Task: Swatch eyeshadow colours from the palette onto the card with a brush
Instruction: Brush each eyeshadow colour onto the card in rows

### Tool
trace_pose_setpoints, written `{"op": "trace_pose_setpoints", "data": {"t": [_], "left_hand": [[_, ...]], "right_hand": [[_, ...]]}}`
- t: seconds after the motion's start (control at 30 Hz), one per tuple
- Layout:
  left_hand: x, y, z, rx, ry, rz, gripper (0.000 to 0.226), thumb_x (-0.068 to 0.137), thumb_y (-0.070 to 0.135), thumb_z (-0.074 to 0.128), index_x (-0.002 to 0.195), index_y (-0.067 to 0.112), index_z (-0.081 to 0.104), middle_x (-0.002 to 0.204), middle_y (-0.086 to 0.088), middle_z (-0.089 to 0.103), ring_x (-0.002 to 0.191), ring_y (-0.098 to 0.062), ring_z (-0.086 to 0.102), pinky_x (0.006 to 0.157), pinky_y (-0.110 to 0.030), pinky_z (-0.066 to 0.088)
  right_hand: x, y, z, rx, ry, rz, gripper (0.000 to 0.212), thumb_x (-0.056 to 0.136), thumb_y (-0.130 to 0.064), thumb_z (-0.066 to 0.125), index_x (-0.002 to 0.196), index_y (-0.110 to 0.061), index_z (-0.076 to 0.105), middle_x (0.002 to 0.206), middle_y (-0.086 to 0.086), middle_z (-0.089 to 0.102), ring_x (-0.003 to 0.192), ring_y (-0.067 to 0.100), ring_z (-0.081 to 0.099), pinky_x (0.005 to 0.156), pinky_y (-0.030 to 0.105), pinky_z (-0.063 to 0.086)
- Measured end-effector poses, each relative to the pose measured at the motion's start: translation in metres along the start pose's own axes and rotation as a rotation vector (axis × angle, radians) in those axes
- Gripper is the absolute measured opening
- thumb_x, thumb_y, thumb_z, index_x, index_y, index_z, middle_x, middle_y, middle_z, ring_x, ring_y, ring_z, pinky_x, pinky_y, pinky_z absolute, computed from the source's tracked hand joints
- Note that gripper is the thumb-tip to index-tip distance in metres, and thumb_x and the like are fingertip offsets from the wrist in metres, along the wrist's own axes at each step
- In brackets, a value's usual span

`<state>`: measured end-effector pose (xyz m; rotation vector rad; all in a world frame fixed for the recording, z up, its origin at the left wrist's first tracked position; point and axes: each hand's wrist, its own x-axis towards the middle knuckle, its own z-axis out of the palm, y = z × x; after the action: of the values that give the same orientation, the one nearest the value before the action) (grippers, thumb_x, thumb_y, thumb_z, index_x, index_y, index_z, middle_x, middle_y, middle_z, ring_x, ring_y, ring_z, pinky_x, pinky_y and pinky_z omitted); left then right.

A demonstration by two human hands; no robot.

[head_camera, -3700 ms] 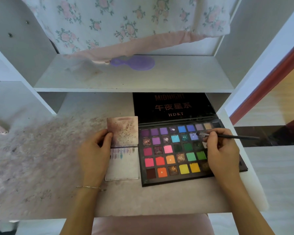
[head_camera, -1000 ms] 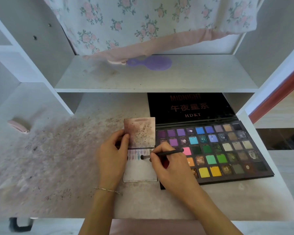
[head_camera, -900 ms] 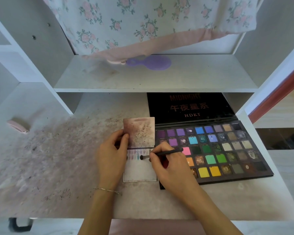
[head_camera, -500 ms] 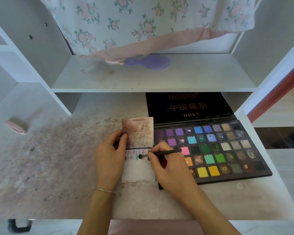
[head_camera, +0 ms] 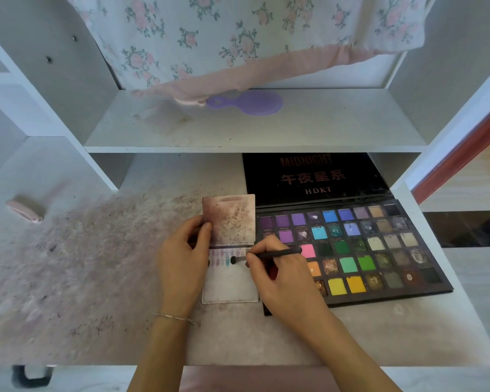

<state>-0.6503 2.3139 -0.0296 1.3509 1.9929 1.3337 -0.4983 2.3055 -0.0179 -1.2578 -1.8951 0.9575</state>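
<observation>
A large black eyeshadow palette (head_camera: 379, 250) lies open on the desk, with many coloured pans and its lid propped against the back. To its left lies a white card (head_camera: 229, 284), hinged to an upright stained flap (head_camera: 229, 219). A row of purple and teal swatches runs across the card's top. My right hand (head_camera: 277, 275) pinches a thin black brush (head_camera: 269, 255); its dark tip touches the card just right of the teal swatch. My left hand (head_camera: 183, 258) holds the card's left edge, with the thumb on the flap.
The white desk top (head_camera: 82, 264) is stained with purple powder on the left. A shelf (head_camera: 252, 128) above holds a purple hand mirror (head_camera: 246, 102) under a hanging floral cloth (head_camera: 238, 38). A pink object (head_camera: 26, 210) lies at the far left.
My right hand moved with the brush from the blue pans in the palette over to the card. In the last second the brush tip has hardly shifted on the swatch row. My left hand stayed.
</observation>
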Motion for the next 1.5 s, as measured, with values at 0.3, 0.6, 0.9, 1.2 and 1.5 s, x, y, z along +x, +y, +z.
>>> {"op": "trace_pose_setpoints", "data": {"t": [0.3, 0.6, 0.9, 1.2, 1.5], "left_hand": [[-0.001, 0.000, -0.001, 0.002, -0.004, -0.008, 0.022, 0.088, 0.016, 0.056, 0.108, 0.018, 0.065, 0.086, 0.018, 0.060, 0.076, 0.011, 0.054, 0.067, -0.005, 0.040], [0.000, 0.001, -0.002, -0.023, -0.019, -0.030, 0.022, 0.088, 0.016, 0.056, 0.108, 0.018, 0.065, 0.083, 0.021, 0.059, 0.077, 0.009, 0.054, 0.068, -0.009, 0.041], [-0.001, 0.000, -0.002, -0.022, -0.019, -0.035, 0.023, 0.089, 0.015, 0.055, 0.110, 0.014, 0.065, 0.085, 0.015, 0.060, 0.075, 0.007, 0.053, 0.065, -0.008, 0.039], [-0.001, 0.001, -0.002, 0.018, -0.037, -0.025, 0.022, 0.090, 0.015, 0.053, 0.108, 0.015, 0.065, 0.091, 0.007, 0.063, 0.074, 0.006, 0.054, 0.060, -0.005, 0.036], [-0.001, 0.001, -0.002, 0.053, -0.031, -0.013, 0.023, 0.090, 0.016, 0.053, 0.110, 0.014, 0.065, 0.091, 0.010, 0.061, 0.074, 0.008, 0.052, 0.063, -0.005, 0.035]], "right_hand": [[-0.005, -0.005, -0.005, 0.243, 0.190, -0.048, 0.020, 0.082, -0.017, 0.053, 0.082, -0.037, 0.053, 0.073, -0.012, 0.060, 0.073, 0.004, 0.058, 0.059, 0.012, 0.046], [-0.005, -0.001, -0.012, 0.308, 0.288, -0.024, 0.020, 0.085, -0.019, 0.047, 0.088, -0.034, 0.060, 0.081, -0.010, 0.065, 0.078, 0.007, 0.063, 0.069, 0.018, 0.051], [-0.017, 0.022, -0.062, 0.101, 0.435, -0.022, 0.026, 0.089, -0.011, 0.048, 0.086, -0.037, 0.051, 0.085, -0.012, 0.057, 0.080, 0.003, 0.058, 0.063, 0.019, 0.052], [-0.023, 0.056, -0.101, -0.009, 0.692, 0.148, 0.022, 0.089, -0.005, 0.050, 0.090, -0.027, 0.048, 0.080, -0.016, 0.056, 0.076, -0.012, 0.057, 0.053, 0.007, 0.046], [-0.024, 0.068, -0.101, -0.117, 0.741, 0.185, 0.019, 0.089, -0.007, 0.051, 0.091, -0.025, 0.047, 0.078, -0.021, 0.051, 0.075, -0.010, 0.056, 0.052, 0.007, 0.042]]}}
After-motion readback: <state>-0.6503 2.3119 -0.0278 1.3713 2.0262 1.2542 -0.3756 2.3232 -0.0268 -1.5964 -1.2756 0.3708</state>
